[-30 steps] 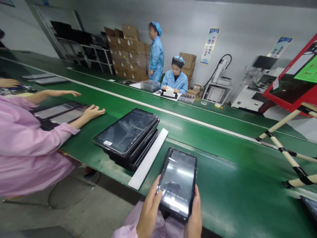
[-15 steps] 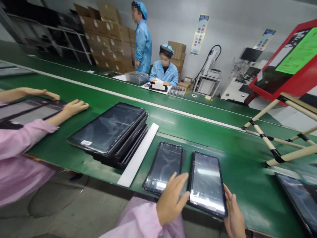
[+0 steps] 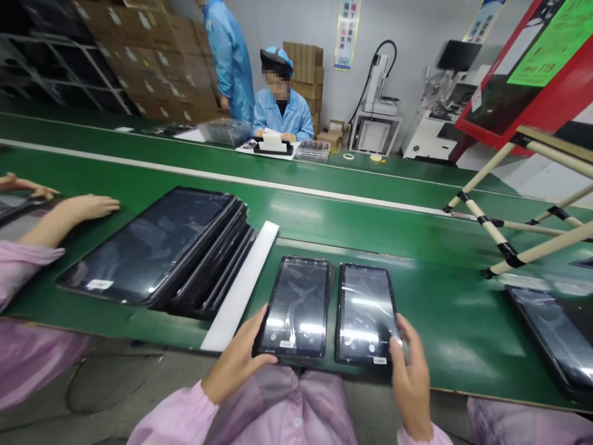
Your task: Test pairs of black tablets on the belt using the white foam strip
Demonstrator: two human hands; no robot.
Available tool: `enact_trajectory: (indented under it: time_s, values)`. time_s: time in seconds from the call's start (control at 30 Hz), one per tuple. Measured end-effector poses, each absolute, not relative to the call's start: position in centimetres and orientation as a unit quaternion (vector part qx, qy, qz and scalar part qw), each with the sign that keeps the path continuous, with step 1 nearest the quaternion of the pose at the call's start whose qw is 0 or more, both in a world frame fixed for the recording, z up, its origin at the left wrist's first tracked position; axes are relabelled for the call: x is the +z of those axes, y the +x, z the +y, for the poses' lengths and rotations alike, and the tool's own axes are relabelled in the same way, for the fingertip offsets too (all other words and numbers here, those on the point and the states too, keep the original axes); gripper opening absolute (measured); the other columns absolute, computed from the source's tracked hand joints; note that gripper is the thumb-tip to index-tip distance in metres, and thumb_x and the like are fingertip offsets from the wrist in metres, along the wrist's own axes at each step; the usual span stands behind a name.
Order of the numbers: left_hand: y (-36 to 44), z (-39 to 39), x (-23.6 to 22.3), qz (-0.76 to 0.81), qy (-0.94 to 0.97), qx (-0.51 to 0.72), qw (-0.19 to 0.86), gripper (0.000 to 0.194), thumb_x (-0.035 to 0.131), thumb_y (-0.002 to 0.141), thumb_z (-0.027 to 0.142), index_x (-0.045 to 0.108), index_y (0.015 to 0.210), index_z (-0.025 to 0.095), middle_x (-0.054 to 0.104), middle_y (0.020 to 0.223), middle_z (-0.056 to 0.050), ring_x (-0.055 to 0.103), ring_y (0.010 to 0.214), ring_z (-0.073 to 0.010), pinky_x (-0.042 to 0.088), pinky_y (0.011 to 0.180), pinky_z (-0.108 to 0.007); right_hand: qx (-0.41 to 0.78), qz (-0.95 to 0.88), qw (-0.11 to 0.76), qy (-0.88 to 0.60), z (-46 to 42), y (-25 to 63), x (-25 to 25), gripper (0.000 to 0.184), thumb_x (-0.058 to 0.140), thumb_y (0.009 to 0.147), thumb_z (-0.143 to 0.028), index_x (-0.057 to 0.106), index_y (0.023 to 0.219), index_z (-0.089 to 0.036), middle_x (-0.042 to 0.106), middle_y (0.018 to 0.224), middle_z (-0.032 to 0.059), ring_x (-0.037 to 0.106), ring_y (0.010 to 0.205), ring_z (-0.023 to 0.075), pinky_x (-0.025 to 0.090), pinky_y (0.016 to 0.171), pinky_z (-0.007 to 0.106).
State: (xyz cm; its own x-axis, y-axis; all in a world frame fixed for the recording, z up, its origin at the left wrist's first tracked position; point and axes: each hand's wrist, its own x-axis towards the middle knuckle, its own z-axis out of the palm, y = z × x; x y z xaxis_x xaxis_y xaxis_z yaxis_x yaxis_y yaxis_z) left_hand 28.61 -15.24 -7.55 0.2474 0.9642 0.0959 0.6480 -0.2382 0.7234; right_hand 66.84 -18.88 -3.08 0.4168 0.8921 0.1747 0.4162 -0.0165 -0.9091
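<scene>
Two small black tablets lie side by side at the near edge of the green conveyor belt (image 3: pixel 430 309). My left hand (image 3: pixel 241 355) grips the lower left corner of the left tablet (image 3: pixel 296 306), thumb on its glass. My right hand (image 3: pixel 410 371) holds the lower right corner of the right tablet (image 3: pixel 365 312), thumb on its edge. Both screens face up and reflect the ceiling lights.
A fanned stack of larger black tablets (image 3: pixel 157 250) lies to the left, beside a white foam strip (image 3: pixel 243 284). A co-worker's hands (image 3: pixel 88 207) in pink sleeves rest further left. Another dark panel (image 3: pixel 549 337) lies at the right. Two people in blue sit and stand beyond the belt.
One second ago both hands held a single tablet upright. It then went down to the right of another tablet, and my hands now grip the outer corners of the pair.
</scene>
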Motion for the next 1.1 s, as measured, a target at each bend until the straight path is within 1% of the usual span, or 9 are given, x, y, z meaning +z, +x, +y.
enact_trajectory:
  time_s: [0.07, 0.2, 0.27, 0.43, 0.57, 0.63, 0.77, 0.93, 1.1]
  values:
    - [28.7, -15.0, -7.4, 0.546, 0.73, 0.284, 0.297, 0.101, 0.075, 0.092, 0.035, 0.011, 0.17, 0.036, 0.042, 0.168, -0.014, 0.043, 0.153, -0.0389, 0.039, 0.123, -0.062, 0.322, -0.548, 0.457, -0.622, -20.1, 62.4, -2.9, 0.056, 0.049, 0.108, -0.052, 0.049, 0.158, -0.028, 0.052, 0.159, 0.01, 0.053, 0.143, 0.0304, 0.046, 0.117, 0.052]
    - [28.4, -14.8, -7.2, 0.551, 0.715, 0.293, 0.316, 0.099, 0.074, 0.093, 0.038, 0.012, 0.17, 0.036, 0.047, 0.164, -0.014, 0.047, 0.149, -0.0389, 0.041, 0.121, -0.061, 0.366, -0.599, 0.369, -0.609, -20.9, 53.9, -4.5, 0.069, 0.053, 0.107, -0.051, 0.034, 0.167, -0.023, 0.029, 0.172, 0.0129, 0.032, 0.156, 0.0361, 0.04, 0.121, 0.06]
    - [28.2, -14.7, -7.2, 0.554, 0.71, 0.294, 0.321, 0.097, 0.073, 0.094, 0.039, 0.013, 0.17, 0.037, 0.049, 0.163, -0.013, 0.049, 0.147, -0.0383, 0.043, 0.12, -0.06, 0.347, -0.585, 0.37, -0.633, -20.7, 51.7, -5.7, 0.071, 0.052, 0.107, -0.051, 0.03, 0.168, -0.022, 0.024, 0.173, 0.0151, 0.029, 0.157, 0.0381, 0.043, 0.119, 0.062]
    - [28.0, -14.3, -7.3, 0.523, 0.734, 0.296, 0.316, 0.09, 0.071, 0.095, 0.033, 0.021, 0.168, 0.041, 0.038, 0.171, -0.01, 0.043, 0.152, -0.0378, 0.041, 0.122, -0.06, 0.285, -0.574, 0.434, -0.633, -21.0, 50.9, -7.4, 0.06, 0.049, 0.109, -0.047, 0.036, 0.164, -0.027, 0.032, 0.17, 0.0154, 0.041, 0.152, 0.0357, 0.049, 0.114, 0.056]
    - [27.8, -14.0, -7.2, 0.504, 0.754, 0.284, 0.311, 0.08, 0.063, 0.098, 0.025, 0.026, 0.168, 0.04, 0.032, 0.173, -0.011, 0.038, 0.156, -0.0371, 0.038, 0.123, -0.062, 0.255, -0.549, 0.488, -0.629, -21.7, 50.4, -7.5, 0.048, 0.05, 0.108, -0.047, 0.05, 0.151, -0.024, 0.042, 0.161, 0.0181, 0.051, 0.143, 0.0353, 0.051, 0.112, 0.052]
    - [27.7, -13.9, -7.2, 0.497, 0.76, 0.279, 0.311, 0.083, 0.065, 0.097, 0.027, 0.025, 0.168, 0.038, 0.031, 0.174, -0.012, 0.037, 0.156, -0.0376, 0.039, 0.123, -0.061, 0.247, -0.536, 0.507, -0.628, -21.8, 49.8, -7.7, 0.044, 0.051, 0.108, -0.047, 0.053, 0.145, -0.023, 0.045, 0.157, 0.0187, 0.053, 0.141, 0.035, 0.05, 0.112, 0.052]
    - [28.0, -14.3, -7.4, 0.515, 0.754, 0.29, 0.285, 0.1, 0.08, 0.087, 0.033, 0.023, 0.168, 0.039, 0.035, 0.172, -0.012, 0.041, 0.154, -0.0387, 0.043, 0.121, -0.058, 0.257, -0.515, 0.526, -0.626, -22.0, 49.4, -8.4, 0.042, 0.049, 0.108, -0.049, 0.054, 0.14, -0.022, 0.046, 0.155, 0.0192, 0.051, 0.142, 0.0345, 0.047, 0.114, 0.053]
    - [28.5, -15.8, -8.2, 0.546, 0.736, 0.325, 0.233, 0.098, 0.08, 0.088, 0.042, 0.022, 0.168, 0.044, 0.042, 0.169, -0.009, 0.049, 0.147, -0.0385, 0.049, 0.116, -0.056, 0.312, -0.512, 0.507, -0.619, -21.5, 50.1, -7.7, 0.043, 0.046, 0.109, -0.049, 0.049, 0.143, -0.023, 0.044, 0.157, 0.0184, 0.045, 0.146, 0.0349, 0.04, 0.119, 0.057]
    - [28.8, -15.9, -8.0, 0.559, 0.726, 0.316, 0.247, 0.098, 0.078, 0.09, 0.049, 0.021, 0.169, 0.039, 0.037, 0.17, -0.013, 0.052, 0.141, -0.0395, 0.046, 0.116, -0.061, 0.341, -0.525, 0.481, -0.614, -21.0, 50.3, -6.4, 0.051, 0.043, 0.11, -0.048, 0.039, 0.153, -0.02, 0.035, 0.165, 0.0193, 0.033, 0.155, 0.0337, 0.03, 0.125, 0.058]
